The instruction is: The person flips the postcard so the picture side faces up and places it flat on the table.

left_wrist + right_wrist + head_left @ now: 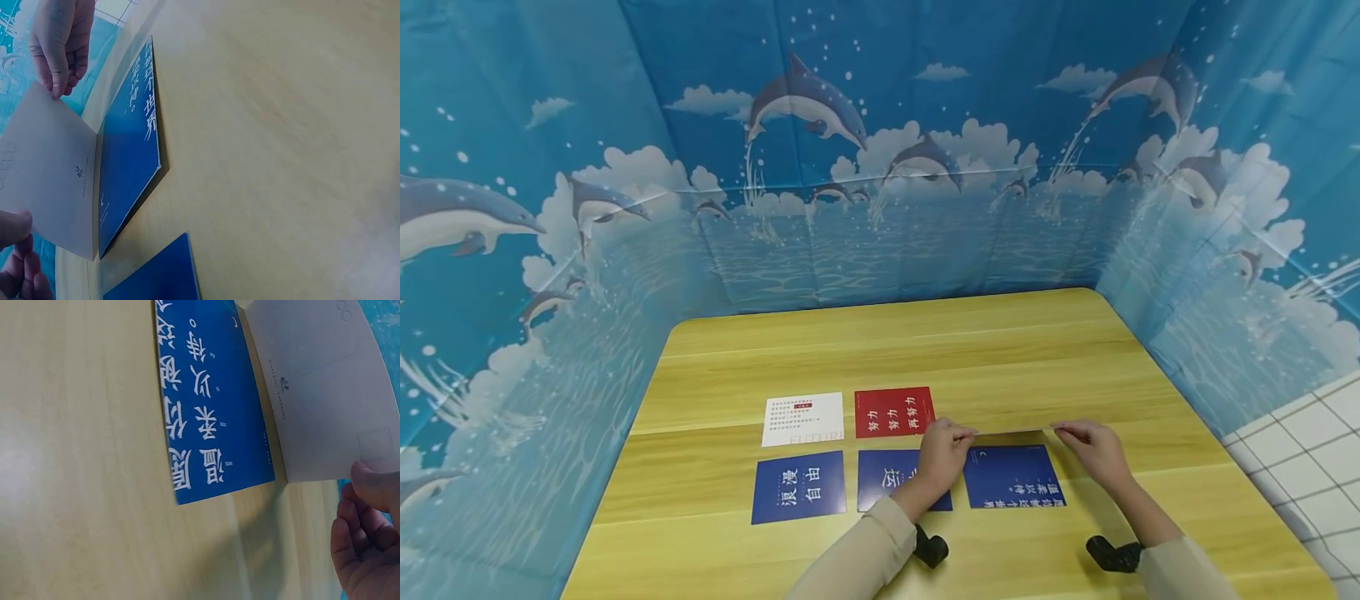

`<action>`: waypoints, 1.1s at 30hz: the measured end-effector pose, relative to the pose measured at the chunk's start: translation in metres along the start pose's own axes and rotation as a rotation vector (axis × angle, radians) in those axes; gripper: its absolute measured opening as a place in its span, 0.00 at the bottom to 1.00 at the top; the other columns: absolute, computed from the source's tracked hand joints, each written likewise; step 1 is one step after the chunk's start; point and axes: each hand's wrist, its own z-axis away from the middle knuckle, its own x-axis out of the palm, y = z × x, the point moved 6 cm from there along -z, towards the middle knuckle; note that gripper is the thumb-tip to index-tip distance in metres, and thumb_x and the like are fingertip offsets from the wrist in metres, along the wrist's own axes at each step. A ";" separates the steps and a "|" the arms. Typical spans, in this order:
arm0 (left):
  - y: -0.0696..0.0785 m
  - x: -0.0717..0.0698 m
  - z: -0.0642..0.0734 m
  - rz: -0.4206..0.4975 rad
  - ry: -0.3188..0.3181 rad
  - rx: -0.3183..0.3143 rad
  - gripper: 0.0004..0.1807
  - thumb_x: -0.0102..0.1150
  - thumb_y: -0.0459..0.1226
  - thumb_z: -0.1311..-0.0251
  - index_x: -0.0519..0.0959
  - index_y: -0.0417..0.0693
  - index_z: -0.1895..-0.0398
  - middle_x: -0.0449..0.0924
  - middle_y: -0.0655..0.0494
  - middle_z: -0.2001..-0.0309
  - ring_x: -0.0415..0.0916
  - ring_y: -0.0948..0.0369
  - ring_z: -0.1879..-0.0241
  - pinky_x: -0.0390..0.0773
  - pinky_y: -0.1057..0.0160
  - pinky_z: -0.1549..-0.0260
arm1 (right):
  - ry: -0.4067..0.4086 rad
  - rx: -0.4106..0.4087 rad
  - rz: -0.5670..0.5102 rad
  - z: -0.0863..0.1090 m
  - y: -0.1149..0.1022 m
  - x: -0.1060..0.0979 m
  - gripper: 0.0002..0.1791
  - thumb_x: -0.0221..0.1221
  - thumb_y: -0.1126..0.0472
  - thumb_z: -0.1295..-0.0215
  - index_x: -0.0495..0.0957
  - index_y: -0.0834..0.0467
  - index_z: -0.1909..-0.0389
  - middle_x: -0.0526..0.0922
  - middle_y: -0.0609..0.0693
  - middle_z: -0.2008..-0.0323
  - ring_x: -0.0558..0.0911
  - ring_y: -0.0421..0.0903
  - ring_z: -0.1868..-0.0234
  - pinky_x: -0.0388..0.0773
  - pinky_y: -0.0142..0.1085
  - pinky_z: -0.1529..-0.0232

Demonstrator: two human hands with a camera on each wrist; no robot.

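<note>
Both hands hold one postcard (50, 169) by its two far corners, tilted up so its pale printed back faces the wrist cameras. My left hand (942, 457) pinches the left corner between thumb and fingers. At the opposite corner, my right hand (1093, 450) pinches in the same way. The postcard's lower edge runs close along the far edge of a blue postcard (1015, 479) with white writing, which lies on the table. Another blue postcard (874, 490) lies partly hidden under the left forearm. In the head view the held postcard shows almost edge-on.
To the left lie a white postcard (802, 419), a red postcard (887, 408) and a third blue postcard (799, 487), in rows with the others. All rest on a yellow wood-grain table (715, 358). A dolphin-print curtain (880, 233) hangs around the table's far side.
</note>
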 end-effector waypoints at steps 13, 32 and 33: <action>-0.005 0.004 0.010 0.076 -0.066 -0.009 0.07 0.60 0.30 0.45 0.85 0.42 0.65 0.75 0.58 0.75 0.68 0.68 0.73 0.69 0.74 0.76 | -0.190 0.127 -0.070 0.015 0.002 0.001 0.08 0.59 0.71 0.43 0.80 0.71 0.64 0.82 0.57 0.68 0.75 0.34 0.70 0.75 0.35 0.78; -0.017 0.009 0.006 0.222 -0.184 -0.163 0.09 0.56 0.25 0.45 0.83 0.36 0.63 0.82 0.49 0.66 0.75 0.67 0.76 0.73 0.72 0.77 | -0.358 0.304 -0.052 0.013 0.005 0.004 0.12 0.56 0.74 0.42 0.79 0.72 0.57 0.79 0.67 0.58 0.78 0.59 0.57 0.77 0.34 0.66; -0.018 0.010 0.005 0.223 -0.185 -0.169 0.09 0.56 0.25 0.45 0.84 0.36 0.63 0.82 0.49 0.66 0.74 0.68 0.76 0.72 0.72 0.77 | -0.368 0.308 -0.050 0.013 0.006 0.004 0.12 0.56 0.73 0.42 0.78 0.72 0.57 0.79 0.67 0.58 0.77 0.60 0.56 0.77 0.36 0.65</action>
